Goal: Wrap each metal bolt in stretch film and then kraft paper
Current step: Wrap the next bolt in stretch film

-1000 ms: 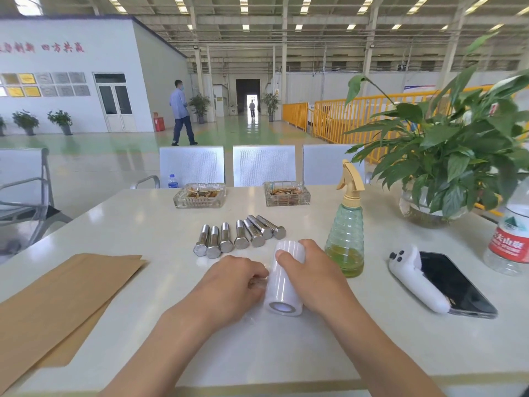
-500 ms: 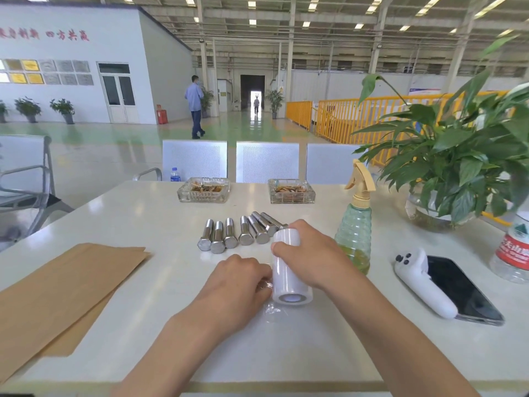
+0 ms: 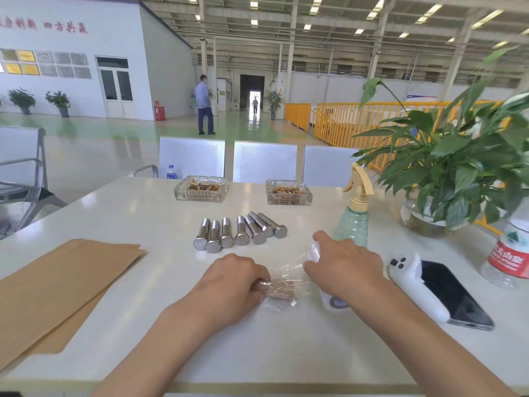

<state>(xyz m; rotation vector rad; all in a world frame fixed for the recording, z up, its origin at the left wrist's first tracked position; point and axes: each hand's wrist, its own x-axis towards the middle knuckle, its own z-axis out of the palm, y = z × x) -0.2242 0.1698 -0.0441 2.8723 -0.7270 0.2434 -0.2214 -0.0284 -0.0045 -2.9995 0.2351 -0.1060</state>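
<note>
Several silver metal bolts lie in a row at the middle of the white table. My left hand pinches one end of a small bolt-sized piece that lies on the table under clear stretch film. My right hand grips the white stretch film roll just to the right of it. A sheet of film spans the gap from the roll to the piece. Sheets of brown kraft paper lie flat at the table's left.
A green spray bottle stands right behind my right hand. A white controller and a phone lie to the right. Farther right are a water bottle and a potted plant. Two glass ashtrays sit at the back.
My right hand has drawn the roll to the right, away from my left hand, and film has come off it. The film-covered piece now shows between the hands.
</note>
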